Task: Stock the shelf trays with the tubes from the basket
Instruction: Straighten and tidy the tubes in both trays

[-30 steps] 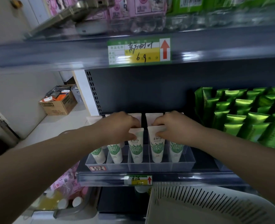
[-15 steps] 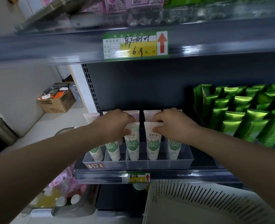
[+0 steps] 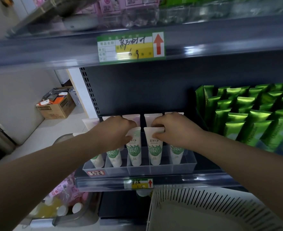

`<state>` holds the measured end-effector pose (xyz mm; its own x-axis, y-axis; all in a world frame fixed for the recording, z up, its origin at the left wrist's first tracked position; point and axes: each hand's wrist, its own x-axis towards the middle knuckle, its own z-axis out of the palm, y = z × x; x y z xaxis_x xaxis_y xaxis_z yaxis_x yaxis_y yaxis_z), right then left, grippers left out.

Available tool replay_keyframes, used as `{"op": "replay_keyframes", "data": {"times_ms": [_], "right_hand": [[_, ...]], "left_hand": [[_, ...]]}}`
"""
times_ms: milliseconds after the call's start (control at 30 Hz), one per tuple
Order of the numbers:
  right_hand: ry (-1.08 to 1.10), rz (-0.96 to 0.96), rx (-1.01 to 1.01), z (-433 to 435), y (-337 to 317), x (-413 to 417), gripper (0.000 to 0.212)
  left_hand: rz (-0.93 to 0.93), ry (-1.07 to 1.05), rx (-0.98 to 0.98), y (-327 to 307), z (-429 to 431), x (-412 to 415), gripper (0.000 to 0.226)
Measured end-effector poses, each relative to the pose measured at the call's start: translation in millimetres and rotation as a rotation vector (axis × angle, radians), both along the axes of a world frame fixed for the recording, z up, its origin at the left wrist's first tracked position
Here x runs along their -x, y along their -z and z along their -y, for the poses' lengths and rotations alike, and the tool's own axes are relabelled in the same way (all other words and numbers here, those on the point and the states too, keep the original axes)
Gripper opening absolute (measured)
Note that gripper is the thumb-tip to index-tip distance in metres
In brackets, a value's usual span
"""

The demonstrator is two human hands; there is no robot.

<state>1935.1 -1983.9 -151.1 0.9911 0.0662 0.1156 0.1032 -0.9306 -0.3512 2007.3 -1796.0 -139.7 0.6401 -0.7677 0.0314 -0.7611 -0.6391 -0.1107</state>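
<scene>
Here the left hand [image 3: 119, 130] pinches the crimped top of one tube [image 3: 135, 152], the right hand [image 3: 175, 129] the neighbouring tube [image 3: 155, 152]; both stand upright, cap-down, straight below the fingers in adjoining compartments of the clear tray [image 3: 184, 167].

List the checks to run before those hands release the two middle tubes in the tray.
1. Grip of left hand on top of left middle tube: ok.
2. Pinch of right hand on top of right middle tube: ok.
3. Each tube cap-down in its own compartment of the tray: ok.
4. Labels facing front: ok.
5. Caps seated on the tray floor: cannot tell.
6. The basket emptied: cannot tell, only part shows.
</scene>
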Motion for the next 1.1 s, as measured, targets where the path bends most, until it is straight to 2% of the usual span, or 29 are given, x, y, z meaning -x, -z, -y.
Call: {"op": "replay_keyframes", "data": {"times_ms": [200, 333, 500, 567, 767, 933, 1100], "right_hand": [[0.024, 0.127, -0.184, 23, -19, 18, 0.026], [0.06, 0.125, -0.214, 47, -16, 30, 0.024], [0.065, 0.063, -0.261, 63, -2, 40, 0.022], [0.058, 0.047, -0.284, 65, 3, 42, 0.02], [0.076, 0.048, -0.355, 68, 17, 41, 0.021], [0.09, 0.071, -0.344, 67, 21, 37, 0.017], [0.104, 0.091, -0.411, 68, 25, 38, 0.013]], "left_hand": [[-0.062, -0.001, -0.016, -2, 3, -1, 0.045], [-0.099, 0.042, -0.006, -15, 15, 3, 0.047], [-0.169, 0.06, 0.302, -36, 50, 5, 0.034], [-0.166, 0.108, 0.361, -37, 70, 0, 0.031], [-0.209, 0.123, 0.159, -26, 122, -18, 0.043], [-0.145, 0.095, 0.019, -14, 131, -26, 0.028], [-0.12, 0.05, 0.038, -10, 129, -27, 0.023]]}}
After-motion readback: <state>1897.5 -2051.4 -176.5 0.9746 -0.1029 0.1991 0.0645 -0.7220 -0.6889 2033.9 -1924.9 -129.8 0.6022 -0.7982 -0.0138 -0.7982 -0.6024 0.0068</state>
